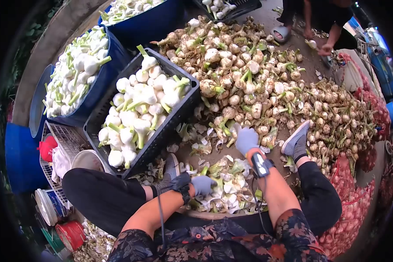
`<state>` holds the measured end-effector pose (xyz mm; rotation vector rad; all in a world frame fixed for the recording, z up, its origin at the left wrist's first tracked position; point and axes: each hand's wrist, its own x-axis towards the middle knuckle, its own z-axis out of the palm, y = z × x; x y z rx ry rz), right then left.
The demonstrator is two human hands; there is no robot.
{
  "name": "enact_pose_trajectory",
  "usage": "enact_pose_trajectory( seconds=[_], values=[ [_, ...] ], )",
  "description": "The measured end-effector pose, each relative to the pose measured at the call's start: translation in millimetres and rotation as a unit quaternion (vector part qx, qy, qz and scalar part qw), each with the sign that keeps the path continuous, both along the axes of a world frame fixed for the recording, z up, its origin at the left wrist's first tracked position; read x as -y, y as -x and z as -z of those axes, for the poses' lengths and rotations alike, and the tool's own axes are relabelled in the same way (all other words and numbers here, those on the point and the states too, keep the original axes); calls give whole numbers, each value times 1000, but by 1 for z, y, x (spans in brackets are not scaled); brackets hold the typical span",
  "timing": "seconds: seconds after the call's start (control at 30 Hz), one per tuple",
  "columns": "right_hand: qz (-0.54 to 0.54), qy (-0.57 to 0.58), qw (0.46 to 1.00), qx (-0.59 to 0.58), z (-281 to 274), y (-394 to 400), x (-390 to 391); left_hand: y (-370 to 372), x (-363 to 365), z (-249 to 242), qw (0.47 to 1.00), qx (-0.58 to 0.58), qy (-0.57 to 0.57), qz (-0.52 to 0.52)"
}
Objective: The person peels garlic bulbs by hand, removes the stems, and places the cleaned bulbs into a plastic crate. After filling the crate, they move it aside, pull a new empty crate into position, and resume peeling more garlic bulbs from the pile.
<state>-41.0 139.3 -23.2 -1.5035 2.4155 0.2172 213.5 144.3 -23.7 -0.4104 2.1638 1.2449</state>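
Note:
My left hand [203, 185], in a grey glove, is curled low over a heap of peeled garlic skins [231, 190]. Its fingers are bent, and whatever they may hold is hidden. Farther forward, my gloved right hand [247, 140] reaches to the near edge of a big pile of unpeeled garlic bulbs [244, 87]. Its back faces me, so the fingertips hardly show. To the left of my hands stands a black crate [195, 94] with white peeled garlic bulbs [139, 105] heaped in it, green stalks attached.
Blue tubs [113, 48] of peeled garlic stand beyond the crate. Red mesh sacks [347, 205] lie at right. At left are a white basket [67, 135] and a red bucket [72, 233]. Another person's hands [325, 49] work at top right, near a garlic bulb.

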Motion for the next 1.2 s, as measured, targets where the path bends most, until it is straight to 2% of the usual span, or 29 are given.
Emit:
enact_pose_trajectory(
  seconds=[0.03,0.13,0.17,0.2,0.23,0.27,0.3,0.33,0.37,0.4,0.47,0.5,0.53,0.6,0.67,0.7,0.73,0.8,0.83,0.9,0.93,0.97,1.0,1.03,1.07,1.1,1.13,1.17,1.2],
  values=[
    [-9,-13,1000,26,6,-4,2,5,12,-14,997,34,55,-35],
    [12,-33,998,47,23,-10,5,-4,40,-20,946,-79,223,-220],
    [61,13,992,110,27,-13,2,-7,47,-22,946,-77,221,-224],
    [120,54,977,169,40,-11,-12,-6,53,-23,931,-133,179,-289],
    [-194,-6,979,69,58,2,-15,5,58,-25,907,-197,135,-347],
    [-40,97,964,245,99,11,-31,17,56,-27,907,-213,128,-339],
    [302,59,808,503,-41,-37,-13,28,49,-29,892,-247,144,-351],
    [80,40,848,523,-49,-33,-24,36,43,-32,874,-279,163,-364],
    [102,141,831,528,-70,-50,-25,47,37,-37,852,-318,151,-388],
    [165,71,776,605,-91,-53,-29,50,39,-47,850,-328,149,-384],
    [238,41,731,638,-115,-59,-38,49,50,-67,865,-336,100,-359],
    [236,47,733,636,-122,-57,-41,45,58,-76,900,-300,59,-309],
    [224,32,752,620,-129,-50,-46,41,61,-85,899,-306,62,-307],
    [213,23,771,599,-142,-50,-53,35,59,-119,939,-251,-70,-224],
    [209,64,784,580,-153,-57,-60,32,55,-129,934,-281,-29,-219],
    [223,98,760,603,-153,-59,-61,32,57,-132,902,-266,-160,-298],
    [222,100,759,604,-154,-62,-62,30,58,-135,850,-243,-288,-369],
    [215,204,701,649,-159,-70,-63,27,56,-141,828,-293,-290,-381],
    [213,206,700,650,-162,-74,-62,23,53,-145,789,-287,-347,-418],
    [206,228,731,609,-165,-82,-62,19,49,-153,697,-256,-457,-489],
    [205,240,747,585,-166,-84,-63,17,47,-154,700,-255,-458,-485],
    [158,233,793,540,-167,-84,-62,15,45,-154,682,-259,-480,-487],
    [162,236,792,539,-170,-82,-64,13,44,-154,662,-263,-502,-490],
    [181,225,753,590,-174,-80,-66,14,44,-153,712,-272,-437,-477],
    [200,213,710,641,-177,-80,-67,15,44,-152,714,-271,-437,-476],
    [196,221,687,664,-171,-78,-68,17,44,-151,745,-272,-415,-446],
    [196,221,686,666,-171,-74,-70,17,45,-151,774,-272,-392,-416],
    [193,170,719,646,-178,-71,-68,15,47,-154,823,-234,-349,-382],
    [190,117,749,623,-181,-70,-67,18,44,-148,849,-285,-257,-364]
  ],
)
